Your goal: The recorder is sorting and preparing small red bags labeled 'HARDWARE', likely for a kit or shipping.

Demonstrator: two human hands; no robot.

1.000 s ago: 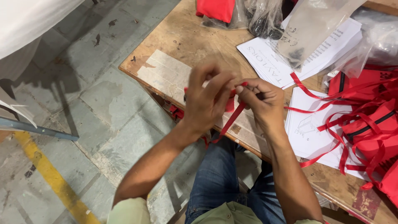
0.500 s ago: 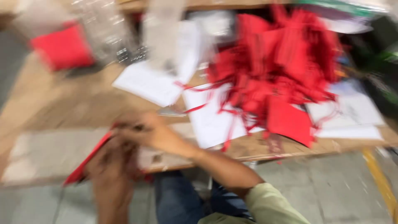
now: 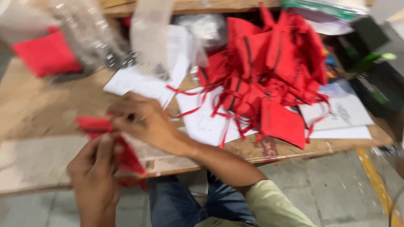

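We see both hands on one red fabric piece (image 3: 110,145) at the front edge of the wooden tabletop (image 3: 38,105), toward its left end. Left hand (image 3: 94,174) is closed around the lower part, right hand (image 3: 143,120) pinches the upper end with fingers curled. The piece's long axis runs diagonally: upper end points to the tabletop's left, lower end drops past the front edge toward the lap. Frame is blurred, finer detail unclear. A pile of red pouches (image 3: 269,80) with ribbons sits mid-right on white papers (image 3: 202,122); clear plastic bags (image 3: 92,38) and a red cushion-like piece (image 3: 44,54) lie at the back left.
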